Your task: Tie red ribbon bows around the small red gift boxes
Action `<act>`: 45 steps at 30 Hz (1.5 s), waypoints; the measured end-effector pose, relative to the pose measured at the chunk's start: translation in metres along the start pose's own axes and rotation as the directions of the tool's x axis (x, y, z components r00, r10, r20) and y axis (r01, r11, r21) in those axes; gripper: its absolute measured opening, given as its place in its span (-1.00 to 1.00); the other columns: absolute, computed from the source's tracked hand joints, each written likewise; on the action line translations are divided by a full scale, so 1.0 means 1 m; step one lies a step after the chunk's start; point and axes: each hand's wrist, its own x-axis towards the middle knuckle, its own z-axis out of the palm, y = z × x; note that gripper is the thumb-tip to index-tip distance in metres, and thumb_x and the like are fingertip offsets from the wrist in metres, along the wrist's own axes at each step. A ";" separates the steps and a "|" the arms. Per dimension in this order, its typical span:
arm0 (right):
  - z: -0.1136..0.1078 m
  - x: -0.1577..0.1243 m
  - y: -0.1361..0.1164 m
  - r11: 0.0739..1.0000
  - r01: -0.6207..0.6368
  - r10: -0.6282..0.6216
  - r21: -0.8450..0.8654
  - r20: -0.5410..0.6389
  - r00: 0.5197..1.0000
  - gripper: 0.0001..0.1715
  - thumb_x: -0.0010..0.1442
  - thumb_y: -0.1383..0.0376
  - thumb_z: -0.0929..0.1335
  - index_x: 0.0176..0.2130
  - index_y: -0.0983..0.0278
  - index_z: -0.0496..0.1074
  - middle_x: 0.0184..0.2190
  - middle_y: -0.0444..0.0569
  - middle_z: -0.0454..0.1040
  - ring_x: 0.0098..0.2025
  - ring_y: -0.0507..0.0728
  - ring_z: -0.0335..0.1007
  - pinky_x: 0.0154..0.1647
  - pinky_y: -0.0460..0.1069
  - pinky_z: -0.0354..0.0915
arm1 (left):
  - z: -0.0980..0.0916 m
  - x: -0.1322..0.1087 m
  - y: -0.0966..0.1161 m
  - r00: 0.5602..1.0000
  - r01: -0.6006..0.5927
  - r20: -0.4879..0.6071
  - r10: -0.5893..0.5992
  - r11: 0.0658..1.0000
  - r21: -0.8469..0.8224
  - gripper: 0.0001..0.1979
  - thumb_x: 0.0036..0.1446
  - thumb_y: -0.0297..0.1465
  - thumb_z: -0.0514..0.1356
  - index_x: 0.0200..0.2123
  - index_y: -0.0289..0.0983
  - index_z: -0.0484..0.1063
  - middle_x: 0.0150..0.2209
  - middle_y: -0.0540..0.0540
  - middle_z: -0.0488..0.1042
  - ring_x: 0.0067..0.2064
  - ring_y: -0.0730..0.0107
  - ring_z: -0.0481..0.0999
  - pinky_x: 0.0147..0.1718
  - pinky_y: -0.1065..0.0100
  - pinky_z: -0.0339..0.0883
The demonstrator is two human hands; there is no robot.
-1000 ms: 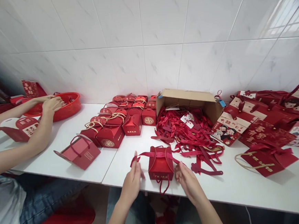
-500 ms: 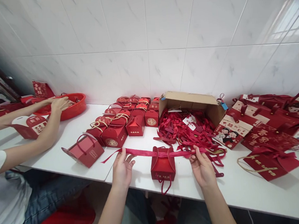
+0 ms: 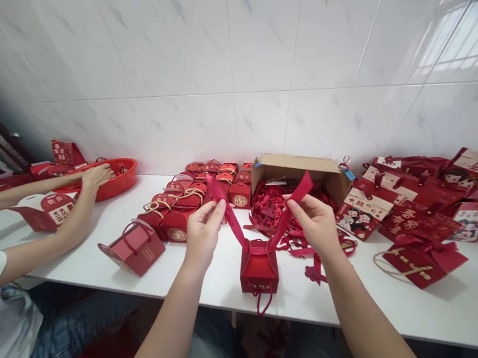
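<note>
Red satin ribbon (image 3: 235,224) rises in a V from the top of a small red paper gift box (image 3: 258,272), which stands upright near the front edge of the white table (image 3: 377,306), between the person's two wrists. The left hand (image 3: 204,232) has its thumb and fingers closed on the left strand, whose tip sticks up above the fingertips. The right hand (image 3: 316,222) pinches the right strand the same way, so both ends are held taut above the box. A thin red cord loop (image 3: 264,305) hangs from the box over the table edge.

Directly behind the box, a heap of loose red ribbons (image 3: 272,203) spills from an open brown cardboard carton (image 3: 300,168), and a few stray pieces (image 3: 314,271) lie just beside the box on its right. To the left stands a cluster of closed red gift boxes (image 3: 183,202), with an open red box with a looped handle (image 3: 135,249) in front of them. Flat red printed paper bags (image 3: 416,221) crowd the right end of the table. At the far left, another person's hand (image 3: 97,173) rests at a round red plastic basin (image 3: 117,177).
</note>
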 end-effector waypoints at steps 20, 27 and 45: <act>0.022 0.014 -0.024 0.984 -0.093 0.075 0.153 0.117 0.990 -0.73 0.11 0.11 0.37 -0.32 0.24 0.55 -0.47 -0.11 0.49 -0.40 0.04 0.40 -0.35 -0.05 0.34 | 0.022 -0.002 0.011 0.967 -0.205 0.146 0.209 0.978 -0.043 -0.77 0.04 -0.27 0.24 -0.27 -0.29 0.52 -0.34 -0.08 0.56 -0.27 0.35 0.52 -0.21 0.37 0.36; 0.030 0.017 -0.028 0.968 -0.126 0.086 0.219 0.183 0.979 -0.71 0.10 0.13 0.37 -0.25 0.29 0.45 -0.56 -0.14 0.45 -0.59 0.00 0.36 -0.52 -0.06 0.36 | 0.027 -0.001 0.012 0.963 -0.234 0.141 0.230 0.972 0.011 -0.78 0.00 -0.30 0.27 -0.31 -0.33 0.49 -0.34 -0.12 0.55 -0.27 0.33 0.53 -0.22 0.34 0.39; 0.019 0.009 -0.015 0.949 0.307 -0.237 -0.068 0.488 0.840 -0.75 0.24 0.23 0.25 -0.22 0.23 0.49 -0.37 -0.04 0.46 -0.32 0.06 0.39 -0.29 -0.03 0.35 | 0.017 0.005 0.011 0.828 0.091 0.558 -0.050 0.995 -0.046 -0.69 0.01 -0.44 0.19 -0.16 -0.22 0.19 -0.51 0.09 0.38 -0.42 0.47 0.45 -0.40 0.44 0.27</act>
